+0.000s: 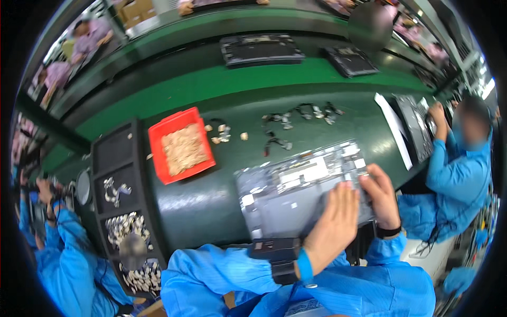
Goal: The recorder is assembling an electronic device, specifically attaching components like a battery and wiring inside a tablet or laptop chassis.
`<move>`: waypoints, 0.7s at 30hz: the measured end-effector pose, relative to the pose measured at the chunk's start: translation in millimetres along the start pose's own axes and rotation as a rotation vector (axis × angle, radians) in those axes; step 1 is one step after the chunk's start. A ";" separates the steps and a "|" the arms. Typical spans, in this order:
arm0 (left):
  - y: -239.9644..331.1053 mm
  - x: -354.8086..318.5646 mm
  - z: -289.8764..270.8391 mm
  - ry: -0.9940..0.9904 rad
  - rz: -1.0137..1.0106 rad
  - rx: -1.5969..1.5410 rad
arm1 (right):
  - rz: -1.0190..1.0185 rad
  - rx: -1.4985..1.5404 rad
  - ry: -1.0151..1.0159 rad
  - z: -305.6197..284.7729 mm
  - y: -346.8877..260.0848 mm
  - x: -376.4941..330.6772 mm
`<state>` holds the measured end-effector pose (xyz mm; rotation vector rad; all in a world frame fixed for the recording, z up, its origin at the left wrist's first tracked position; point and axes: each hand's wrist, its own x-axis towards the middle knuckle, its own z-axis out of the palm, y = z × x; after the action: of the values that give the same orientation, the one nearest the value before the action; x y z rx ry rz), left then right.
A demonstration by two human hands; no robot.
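Observation:
A dark grey laptop base [280,208], its inner boards and metal parts exposed, lies slightly turned on the green bench before me. My left hand [335,214] rests flat across its right half, fingers stretched and side by side. At the base's right edge is my right hand [383,198], its thumb over the top and its bent fingers along the rim; their undersides are hidden. Just beyond the base lie several small black cables with connectors [277,143]. A red bin [158,153] full of small tan pieces [185,149] stands left of it.
A black compartment tray [97,195] at the left holds small metal parts. Two more laptop bases [261,50] [351,61] lie on the far green belt. Co-workers in blue sit close at the right [459,164] and left [66,253]. A white sheet [393,132] stands near the right one.

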<state>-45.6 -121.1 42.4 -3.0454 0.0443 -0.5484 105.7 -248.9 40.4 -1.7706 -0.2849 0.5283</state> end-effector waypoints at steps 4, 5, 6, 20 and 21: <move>-44.7 17.4 -57.9 0.285 -0.009 -0.171 | -0.157 -0.018 -0.070 -3.5 -74.4 49.2; -56.2 15.0 -77.3 0.341 0.063 -0.388 | -0.198 -0.033 -0.104 9.1 -100.9 65.5; -64.3 12.0 -86.4 0.397 0.139 -0.601 | -0.217 -0.048 -0.050 28.1 -122.5 83.7; -91.1 13.6 -108.3 0.738 0.139 -0.662 | -0.124 0.057 -0.681 378.8 -166.5 287.6; -95.8 14.9 -108.2 0.734 0.129 -0.667 | -0.087 -0.022 -0.665 383.5 -165.9 276.6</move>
<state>-67.6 -30.4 153.8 -3.1424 0.5388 -1.9291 170.6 247.0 71.1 -1.5484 -0.8253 1.0462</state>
